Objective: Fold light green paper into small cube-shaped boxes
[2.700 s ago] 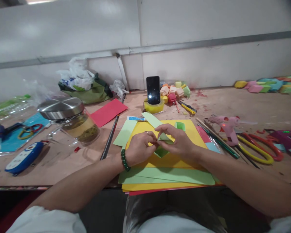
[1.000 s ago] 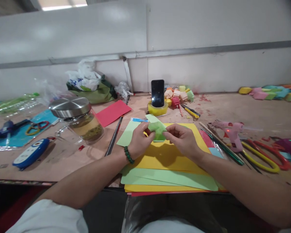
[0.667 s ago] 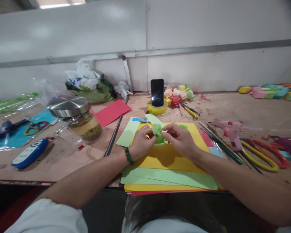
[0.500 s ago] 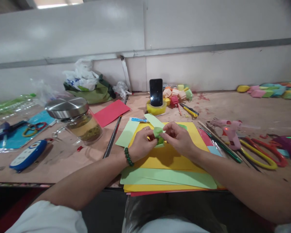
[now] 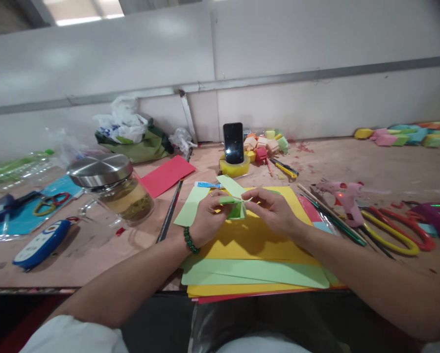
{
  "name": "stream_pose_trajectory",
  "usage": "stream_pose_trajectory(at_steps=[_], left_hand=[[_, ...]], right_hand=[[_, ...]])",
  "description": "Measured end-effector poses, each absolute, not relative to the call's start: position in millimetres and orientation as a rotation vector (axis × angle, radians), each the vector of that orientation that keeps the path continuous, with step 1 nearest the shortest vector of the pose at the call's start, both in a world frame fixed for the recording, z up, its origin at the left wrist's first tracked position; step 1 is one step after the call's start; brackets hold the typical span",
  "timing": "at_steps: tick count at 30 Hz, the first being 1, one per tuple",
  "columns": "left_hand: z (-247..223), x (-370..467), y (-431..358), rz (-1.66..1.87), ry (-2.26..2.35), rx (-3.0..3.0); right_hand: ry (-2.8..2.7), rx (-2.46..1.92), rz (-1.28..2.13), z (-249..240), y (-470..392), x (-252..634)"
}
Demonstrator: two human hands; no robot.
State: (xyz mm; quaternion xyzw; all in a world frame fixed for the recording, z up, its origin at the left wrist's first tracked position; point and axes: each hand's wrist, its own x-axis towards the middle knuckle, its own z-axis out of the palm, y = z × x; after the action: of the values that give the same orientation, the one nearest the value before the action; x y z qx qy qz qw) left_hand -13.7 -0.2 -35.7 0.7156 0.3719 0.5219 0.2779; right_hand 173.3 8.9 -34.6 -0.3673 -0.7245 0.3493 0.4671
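Between my two hands is a small folded green paper piece [image 5: 236,212], held just above a yellow paper sheet [image 5: 256,240]. My left hand [image 5: 208,218], with a green bead bracelet at its wrist, grips the piece from the left with closed fingers. On the other side, my right hand [image 5: 271,208] pinches the piece's right edge between thumb and fingertips. Just behind the hands lies a light green paper strip [image 5: 230,185]. More light green paper [image 5: 253,270] sits at the near edge of the stack.
A phone [image 5: 233,142] stands in a yellow tape roll [image 5: 234,166], beside small folded paper shapes [image 5: 262,143] and a utility knife [image 5: 286,169]. To the right are a pink glue gun [image 5: 348,196] and scissors [image 5: 392,233]. A glass mug [image 5: 126,201] and red paper [image 5: 167,175] occupy the left.
The green piece has been turned in my fingers, so its folded flaps now face differently. Both hands stay almost in place, and the camera view has shifted slightly.
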Motion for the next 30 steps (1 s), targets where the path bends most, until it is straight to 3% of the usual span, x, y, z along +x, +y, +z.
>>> stream_pose_trajectory(at_steps=[11, 30], left_hand=[[-34, -8, -7, 1.287, 0.995, 1.816], [-30, -17, -3, 1.384, 0.853, 2.053]], right_hand=[[-1.668, -0.902, 0.994, -36, 9, 170], [-1.762, -0.758, 0.874, -25, 3, 172]])
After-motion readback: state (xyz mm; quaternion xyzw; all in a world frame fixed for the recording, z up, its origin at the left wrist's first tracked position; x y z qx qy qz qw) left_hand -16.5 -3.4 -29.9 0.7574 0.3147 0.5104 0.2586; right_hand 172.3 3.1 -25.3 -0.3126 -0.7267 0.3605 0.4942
